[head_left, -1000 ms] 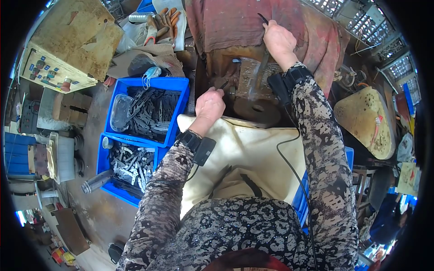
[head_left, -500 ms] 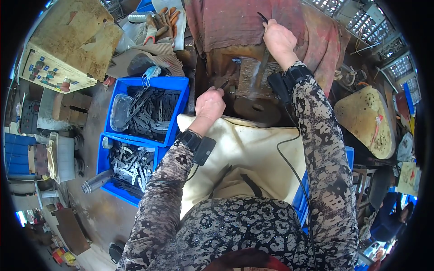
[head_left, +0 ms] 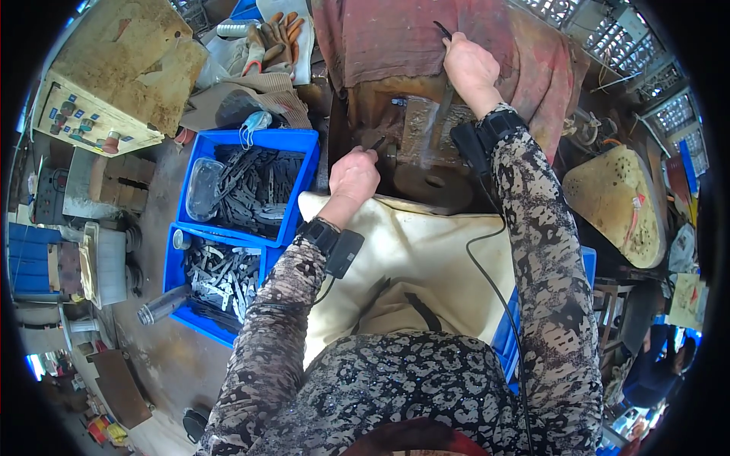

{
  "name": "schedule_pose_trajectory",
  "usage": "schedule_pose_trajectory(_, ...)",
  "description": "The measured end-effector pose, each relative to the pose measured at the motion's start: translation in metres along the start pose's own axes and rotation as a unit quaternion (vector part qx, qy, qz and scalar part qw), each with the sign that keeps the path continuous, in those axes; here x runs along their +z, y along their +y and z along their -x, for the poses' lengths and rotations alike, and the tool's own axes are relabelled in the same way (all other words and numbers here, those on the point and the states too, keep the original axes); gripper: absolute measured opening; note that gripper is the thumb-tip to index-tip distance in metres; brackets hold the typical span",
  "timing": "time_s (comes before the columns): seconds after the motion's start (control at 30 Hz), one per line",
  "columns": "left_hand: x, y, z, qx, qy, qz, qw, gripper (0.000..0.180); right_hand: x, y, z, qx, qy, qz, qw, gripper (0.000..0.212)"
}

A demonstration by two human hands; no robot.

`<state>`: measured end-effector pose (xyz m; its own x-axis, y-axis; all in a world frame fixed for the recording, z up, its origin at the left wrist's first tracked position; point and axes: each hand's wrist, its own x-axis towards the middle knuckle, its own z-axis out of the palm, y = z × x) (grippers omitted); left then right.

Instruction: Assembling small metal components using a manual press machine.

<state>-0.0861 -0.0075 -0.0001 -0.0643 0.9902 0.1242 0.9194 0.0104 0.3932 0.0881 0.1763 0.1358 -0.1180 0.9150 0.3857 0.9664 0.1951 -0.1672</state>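
Note:
My left hand (head_left: 354,175) is closed at the near left side of a rusty machine (head_left: 426,125). A short dark thin piece (head_left: 378,142) pokes out past its fingers; the rest of it is hidden in the grip. Farther off and to the right, my right hand (head_left: 471,67) is closed around a rod-like handle (head_left: 447,97). Below the fist the rod runs down toward the machine, and a dark curved tip (head_left: 441,30) shows beyond the fingers. Between my hands and my lap lies a brown round disc (head_left: 433,184) with a hole in it.
Two blue bins (head_left: 310,163) hold many dark flat metal strips (head_left: 258,182) at my left. A cream apron (head_left: 411,235) covers my lap. Reddish cloth (head_left: 403,38) drapes the machine. A control box (head_left: 106,99) stands far left, work gloves (head_left: 277,45) beside it. A person (head_left: 654,372) is at far right.

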Motion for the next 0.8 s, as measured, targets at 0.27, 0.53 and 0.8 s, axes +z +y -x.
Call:
schedule_pose_trajectory(0.27,0.0011,0.0007,-0.0002,0.001,0.004,0.001,1.0,0.019,0.0006,0.002,0.0001,-0.008,0.008,-0.001,1.0,0.035)
schedule_pose_trajectory(0.53,0.0006,0.0002,-0.0005,-0.003,-0.008,-0.009,1.0,0.02,0.0001,0.0006,0.0001,-0.005,0.003,0.002,1.0,0.036)
schedule_pose_trajectory(0.8,-0.0017,0.0022,-0.0002,-0.011,-0.019,-0.002,1.0,0.018,-0.0013,0.0001,0.0007,0.0,-0.004,-0.001,1.0,0.035)
